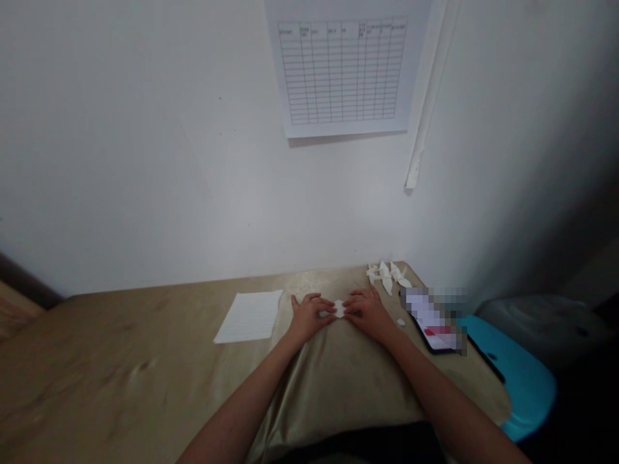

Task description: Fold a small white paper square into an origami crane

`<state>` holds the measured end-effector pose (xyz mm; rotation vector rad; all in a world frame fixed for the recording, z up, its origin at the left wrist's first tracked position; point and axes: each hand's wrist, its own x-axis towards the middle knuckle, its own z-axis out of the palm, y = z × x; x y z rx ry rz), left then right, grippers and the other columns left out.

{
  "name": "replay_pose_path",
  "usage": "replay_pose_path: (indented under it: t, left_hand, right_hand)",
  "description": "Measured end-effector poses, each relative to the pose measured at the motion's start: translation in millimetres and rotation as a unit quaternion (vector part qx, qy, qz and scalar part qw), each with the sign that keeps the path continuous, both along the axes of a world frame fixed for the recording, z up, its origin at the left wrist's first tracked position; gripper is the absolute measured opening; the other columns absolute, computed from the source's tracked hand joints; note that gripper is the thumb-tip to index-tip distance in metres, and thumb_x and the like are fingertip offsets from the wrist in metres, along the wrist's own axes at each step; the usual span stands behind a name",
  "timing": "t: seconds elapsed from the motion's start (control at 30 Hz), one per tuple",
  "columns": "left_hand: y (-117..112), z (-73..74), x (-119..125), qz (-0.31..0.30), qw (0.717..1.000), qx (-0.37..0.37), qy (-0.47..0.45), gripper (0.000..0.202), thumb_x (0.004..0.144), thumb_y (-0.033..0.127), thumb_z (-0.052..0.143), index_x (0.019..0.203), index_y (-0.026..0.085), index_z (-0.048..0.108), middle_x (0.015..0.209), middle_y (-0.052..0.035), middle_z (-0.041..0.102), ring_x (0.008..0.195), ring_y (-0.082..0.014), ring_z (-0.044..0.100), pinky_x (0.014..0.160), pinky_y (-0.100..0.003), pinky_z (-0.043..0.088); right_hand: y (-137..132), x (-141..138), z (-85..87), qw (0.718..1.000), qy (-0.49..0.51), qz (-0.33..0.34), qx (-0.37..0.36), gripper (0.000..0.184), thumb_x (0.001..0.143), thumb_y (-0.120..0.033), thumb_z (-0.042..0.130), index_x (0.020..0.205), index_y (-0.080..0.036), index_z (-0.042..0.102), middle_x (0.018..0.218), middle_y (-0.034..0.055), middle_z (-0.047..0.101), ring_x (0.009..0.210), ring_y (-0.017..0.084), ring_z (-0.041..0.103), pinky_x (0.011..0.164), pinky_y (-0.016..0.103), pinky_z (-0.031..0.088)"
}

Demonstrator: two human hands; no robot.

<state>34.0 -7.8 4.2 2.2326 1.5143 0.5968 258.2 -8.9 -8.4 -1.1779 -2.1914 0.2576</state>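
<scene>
A small folded piece of white paper (339, 309) is held between my two hands over the middle of the table. The fingertips of my left hand (309, 314) grip its left edge, thumb below. My right hand (370, 312) pinches its right edge in the same manner. Fingers cover both ends of the paper, so its full shape is hidden. Left of my left hand lies a lined white sheet (250, 317), flat on the table. Several folded white paper figures (387, 276) stand beyond my right hand, near the far right corner.
The table (159, 361) has a wrinkled, shiny tan cover and meets a white wall. A phone (432, 325) rests near its right edge, with a white scrap (401, 322) beside it. A turquoise stool (525, 370) stands to the right. A printed chart (344, 77) hangs on the wall.
</scene>
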Motion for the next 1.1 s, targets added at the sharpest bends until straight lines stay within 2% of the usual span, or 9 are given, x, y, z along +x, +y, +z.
replay_pose_path:
  t: [0.4, 0.63, 0.9, 1.1]
  left_hand:
    - [-1.3, -0.5, 3.5, 0.002, 1.0, 0.03, 0.009, 0.012, 0.084, 0.041, 0.072, 0.095, 0.038, 0.075, 0.118, 0.0028, 0.074, 0.132, -0.0284, 0.047, 0.11, -0.076, -0.008]
    - [-0.8, -4.9, 3.1, -0.009, 0.999, 0.051, -0.001, 0.011, 0.087, 0.039, 0.069, 0.097, 0.036, 0.073, 0.114, 0.003, 0.074, 0.129, -0.026, 0.05, 0.112, -0.074, -0.008]
    - [-1.2, -4.0, 6.0, 0.002, 0.999, 0.048, 0.018, 0.012, 0.088, 0.039, 0.067, 0.096, 0.032, 0.073, 0.117, -0.0011, 0.071, 0.127, -0.0268, 0.05, 0.112, -0.075, -0.003]
    - [-3.7, -0.1, 9.0, 0.013, 0.999, 0.031, 0.023, 0.011, 0.088, 0.038, 0.066, 0.096, 0.032, 0.072, 0.117, -0.0011, 0.07, 0.126, -0.0265, 0.048, 0.112, -0.074, -0.002]
  right_hand:
    - [-1.8, -3.3, -0.5, 1.0, 0.019, -0.015, -0.015, 0.007, 0.082, -0.023, 0.071, 0.085, -0.029, 0.075, 0.104, 0.0016, 0.077, 0.116, 0.027, 0.059, 0.116, 0.063, 0.015]
    - [-0.2, -2.0, -2.2, 0.999, 0.028, -0.026, -0.022, 0.006, 0.083, -0.025, 0.07, 0.086, -0.027, 0.075, 0.1, 0.0023, 0.076, 0.114, 0.026, 0.058, 0.114, 0.057, 0.018]
    - [0.5, -4.1, -4.0, 0.999, 0.016, -0.045, -0.016, 0.006, 0.084, -0.027, 0.071, 0.089, -0.027, 0.074, 0.099, 0.0028, 0.075, 0.113, 0.027, 0.054, 0.106, 0.05, 0.028]
    - [0.5, -7.2, -8.1, 0.996, -0.001, -0.084, 0.0, 0.005, 0.087, -0.026, 0.067, 0.085, -0.026, 0.072, 0.098, 0.0033, 0.074, 0.111, 0.028, 0.053, 0.106, 0.053, 0.026]
